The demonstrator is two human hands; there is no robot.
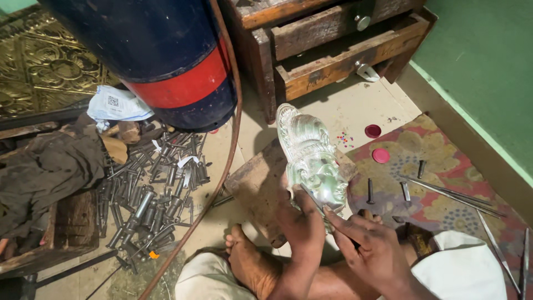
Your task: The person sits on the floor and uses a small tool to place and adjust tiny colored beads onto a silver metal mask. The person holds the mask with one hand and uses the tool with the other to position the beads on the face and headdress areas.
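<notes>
Silver face casting (312, 155): upright on the wooden block's (252, 186) right edge, gripped by left hand (302, 222). Right hand (369, 250): fingers closed on a thin tool (317, 204) touching the casting's chin.

Silver face mask (311, 158) in both hands

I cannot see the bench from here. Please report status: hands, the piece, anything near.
Left hand grips silver face casting from below. Right hand holds thin tool against it. Wooden block underneath; punches piled left.
</notes>
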